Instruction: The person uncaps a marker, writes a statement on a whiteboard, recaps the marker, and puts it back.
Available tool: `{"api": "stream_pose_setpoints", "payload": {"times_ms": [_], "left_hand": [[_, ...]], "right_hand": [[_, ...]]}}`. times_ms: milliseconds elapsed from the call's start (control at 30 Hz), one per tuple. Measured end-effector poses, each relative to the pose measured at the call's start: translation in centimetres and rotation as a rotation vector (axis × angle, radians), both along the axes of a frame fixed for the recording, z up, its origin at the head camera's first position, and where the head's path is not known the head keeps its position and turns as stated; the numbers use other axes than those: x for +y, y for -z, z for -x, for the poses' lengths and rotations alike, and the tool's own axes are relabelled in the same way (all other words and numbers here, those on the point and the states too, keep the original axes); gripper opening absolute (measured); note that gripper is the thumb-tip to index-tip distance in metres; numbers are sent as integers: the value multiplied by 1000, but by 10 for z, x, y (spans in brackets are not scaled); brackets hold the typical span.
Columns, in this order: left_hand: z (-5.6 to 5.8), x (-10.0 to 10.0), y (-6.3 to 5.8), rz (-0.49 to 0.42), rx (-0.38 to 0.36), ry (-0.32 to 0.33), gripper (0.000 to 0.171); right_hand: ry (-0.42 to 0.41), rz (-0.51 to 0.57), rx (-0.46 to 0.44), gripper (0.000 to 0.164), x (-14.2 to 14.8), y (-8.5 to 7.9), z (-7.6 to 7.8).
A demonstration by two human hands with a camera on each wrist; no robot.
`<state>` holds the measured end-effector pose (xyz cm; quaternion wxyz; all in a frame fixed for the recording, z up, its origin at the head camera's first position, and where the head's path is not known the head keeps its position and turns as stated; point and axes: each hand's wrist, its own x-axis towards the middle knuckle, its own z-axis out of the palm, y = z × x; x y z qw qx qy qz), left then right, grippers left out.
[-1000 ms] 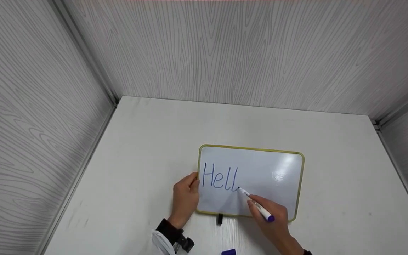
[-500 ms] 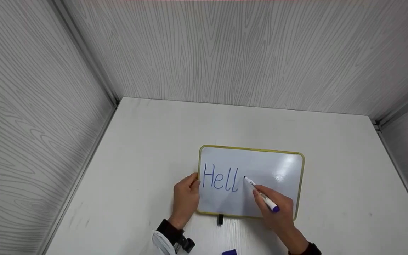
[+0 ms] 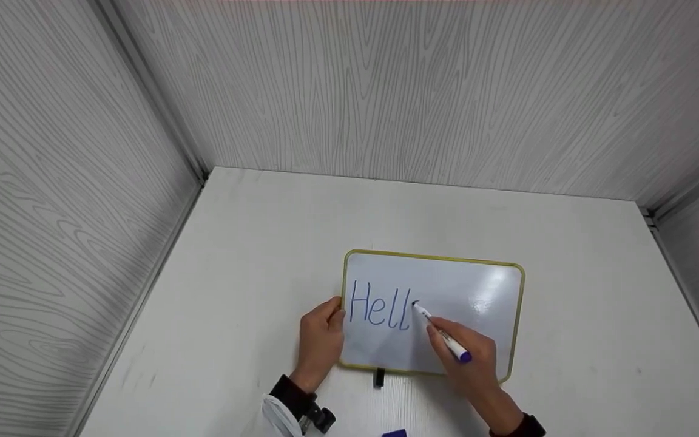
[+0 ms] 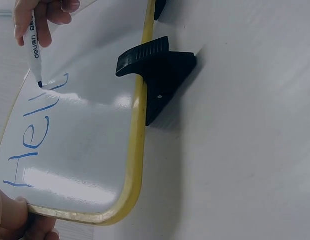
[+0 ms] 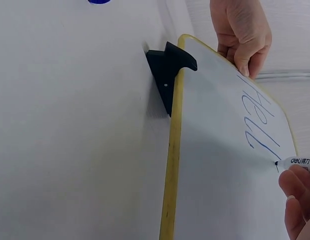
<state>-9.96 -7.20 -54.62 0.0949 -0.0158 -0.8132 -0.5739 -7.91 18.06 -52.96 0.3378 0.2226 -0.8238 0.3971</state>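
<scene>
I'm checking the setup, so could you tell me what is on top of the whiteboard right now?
On the whiteboard: blue letters "Hell", the marker tip, and the left hand's thumb on its edge. The right hand covers the lower right part.

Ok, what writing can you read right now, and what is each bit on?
"Hell": handwritten in blue on the whiteboard.
"deli": printed on the barrel of the marker that the right hand holds; the characters after it are too small to read.
No other text shows.
</scene>
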Motion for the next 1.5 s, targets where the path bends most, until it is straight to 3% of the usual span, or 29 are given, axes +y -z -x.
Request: {"api": "stream_pose_setpoints", "payload": {"times_ms": [433, 667, 867, 1200, 1500], "left_hand": [[-1, 1, -2, -22, -16, -6, 23], [2, 1, -1, -24, -19, -12, 23], [2, 1, -1, -1, -4, -14, 22], [1, 2, 0, -11, -14, -6, 22], [0, 1, 2, 3, -3, -15, 24]], "right_hand": [[-48, 4, 23, 27, 3, 13, -13], [-5, -16, 14, 23, 10, 13, -16], [-1, 3, 36, 25, 14, 11, -14], [34, 12, -18, 24, 13, 4, -9], [-3, 38, 52, 31, 9, 3, 0]]}}
